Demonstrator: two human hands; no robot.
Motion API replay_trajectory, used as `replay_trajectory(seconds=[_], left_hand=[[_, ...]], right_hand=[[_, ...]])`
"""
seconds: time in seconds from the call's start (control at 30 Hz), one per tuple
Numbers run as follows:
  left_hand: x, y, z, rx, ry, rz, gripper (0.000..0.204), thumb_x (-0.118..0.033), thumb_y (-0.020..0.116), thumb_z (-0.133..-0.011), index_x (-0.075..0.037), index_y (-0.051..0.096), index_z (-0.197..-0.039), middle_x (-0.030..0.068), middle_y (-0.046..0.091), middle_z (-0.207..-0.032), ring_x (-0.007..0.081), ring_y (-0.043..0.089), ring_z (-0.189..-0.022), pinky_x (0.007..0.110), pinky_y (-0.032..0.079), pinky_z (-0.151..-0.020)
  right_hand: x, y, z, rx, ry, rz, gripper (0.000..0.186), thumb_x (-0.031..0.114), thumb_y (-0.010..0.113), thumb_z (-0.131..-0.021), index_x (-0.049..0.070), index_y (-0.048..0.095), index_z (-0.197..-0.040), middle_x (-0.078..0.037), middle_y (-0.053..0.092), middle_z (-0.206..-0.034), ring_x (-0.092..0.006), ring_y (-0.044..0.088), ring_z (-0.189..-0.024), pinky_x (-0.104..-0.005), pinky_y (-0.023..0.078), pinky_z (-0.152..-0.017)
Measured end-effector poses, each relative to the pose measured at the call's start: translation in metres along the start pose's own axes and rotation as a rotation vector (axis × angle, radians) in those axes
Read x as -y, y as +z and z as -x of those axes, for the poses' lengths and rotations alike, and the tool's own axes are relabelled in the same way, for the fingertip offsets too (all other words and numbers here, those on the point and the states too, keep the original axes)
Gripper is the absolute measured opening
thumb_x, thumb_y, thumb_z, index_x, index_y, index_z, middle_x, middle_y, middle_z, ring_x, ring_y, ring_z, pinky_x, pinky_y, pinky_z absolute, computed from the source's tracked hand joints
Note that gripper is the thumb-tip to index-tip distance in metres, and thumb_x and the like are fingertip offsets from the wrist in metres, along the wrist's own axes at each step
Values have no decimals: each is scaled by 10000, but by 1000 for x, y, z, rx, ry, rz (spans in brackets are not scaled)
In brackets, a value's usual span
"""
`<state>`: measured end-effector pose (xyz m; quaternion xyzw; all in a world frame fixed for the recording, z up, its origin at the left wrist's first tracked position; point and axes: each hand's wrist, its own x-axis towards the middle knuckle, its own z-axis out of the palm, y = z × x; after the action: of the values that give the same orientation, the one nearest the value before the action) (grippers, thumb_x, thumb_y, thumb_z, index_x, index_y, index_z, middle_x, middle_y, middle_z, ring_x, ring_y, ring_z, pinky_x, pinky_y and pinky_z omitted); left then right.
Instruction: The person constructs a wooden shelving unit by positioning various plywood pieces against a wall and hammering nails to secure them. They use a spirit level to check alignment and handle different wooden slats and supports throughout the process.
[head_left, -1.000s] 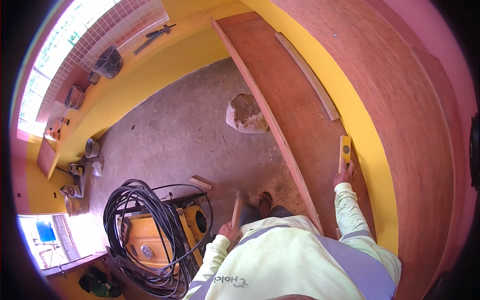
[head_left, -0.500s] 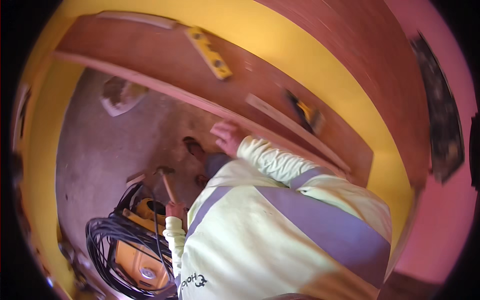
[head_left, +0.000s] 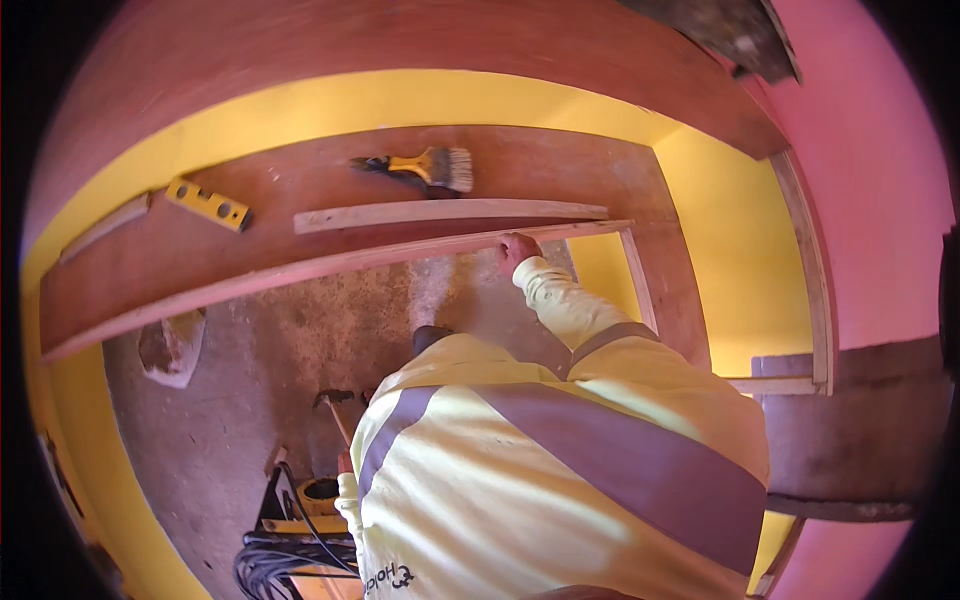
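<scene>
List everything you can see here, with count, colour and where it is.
Shelf: one, reddish-brown, across the middle.
Strip: one, pale wood, lying on the shelf.
Level: one, yellow, shelf's left part.
Brush: one, yellow handle, pale bristles, back of shelf.
Hammer: one, wooden handle, below the shelf.
Cable: one coil, black, bottom left.
Floor: grey, rough.
Right hand: on the shelf's front edge.
Left hand: mostly hidden, at the hammer handle.

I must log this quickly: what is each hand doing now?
Left hand: closed on the hammer handle.
Right hand: resting on the shelf edge; holds nothing visible.
</scene>
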<state>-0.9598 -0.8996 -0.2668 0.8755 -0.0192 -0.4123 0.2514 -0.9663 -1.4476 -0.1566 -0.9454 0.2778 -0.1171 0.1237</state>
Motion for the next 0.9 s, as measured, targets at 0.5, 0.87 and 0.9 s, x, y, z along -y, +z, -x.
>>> replay_trajectory(seconds=[0.5,0.87,0.9], left_hand=[[-4,127,-105,15,469,-679,280,-303,530,-835,-49,646,-856,228,644,-766,394,645,-694,486,517,-572],[-96,124,-12,197,191,-540,341,-346,575,-805,-18,636,-875,238,643,-799,383,642,-743,474,509,-609],[-108,119,-9,235,194,-561,347,-350,578,-802,-16,637,-879,240,642,-804,384,641,-750,473,508,-615]], right_hand=[[-85,-24,-6,24,-188,-314,124,192,642,-752,74,648,-790,-132,622,-693,-325,613,-699,-404,486,-671],[-118,49,-109,-33,-364,67,461,316,716,-680,150,604,-1095,-95,535,-1202,-302,458,-1169,-470,353,-996],[-124,45,-109,183,-204,12,534,359,697,-697,195,578,-1191,-73,491,-1296,-272,411,-1239,-468,282,-1045]])
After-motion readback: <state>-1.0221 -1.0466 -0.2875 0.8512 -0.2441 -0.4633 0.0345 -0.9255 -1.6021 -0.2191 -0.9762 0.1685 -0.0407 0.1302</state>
